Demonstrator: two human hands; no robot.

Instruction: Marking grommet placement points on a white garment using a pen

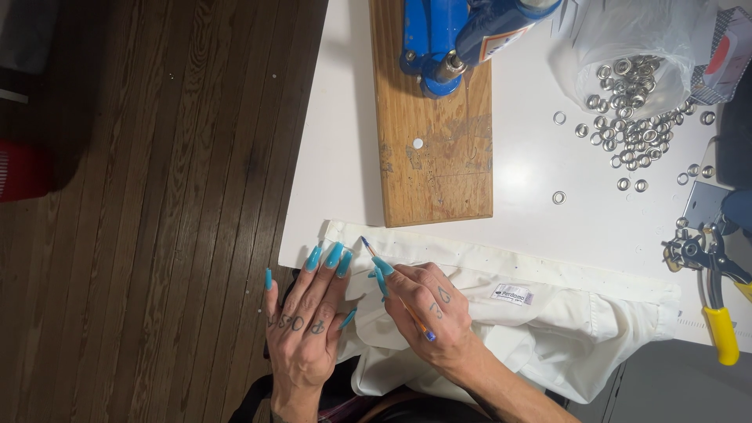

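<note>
The right hand is closed around a pencil, pinched between thumb and forefinger, its tip touching the folded hem of a white fabric near the fabric's left end. The wrist angles in from the lower right, knuckles up, fingers curled. Just beside it, the left hand lies flat with fingers spread and straight, holding nothing, its fingertips pressing the fabric's left corner while the palm hangs out over the table's left edge. The two hands almost touch at the fingertips.

The fabric lies along the table's near edge and spills over it toward the person; a small sewn label sits to the right of the right hand. Beyond the hem stands a wooden board, its near end just beside the pencil tip, carrying a blue press at the far edge. Bare tabletop lies between the board and the right side. There, a clear bag spills metal eyelets near the far right corner, and yellow-handled pliers lie at the right edge. Dark wooden floor runs left of the table.
</note>
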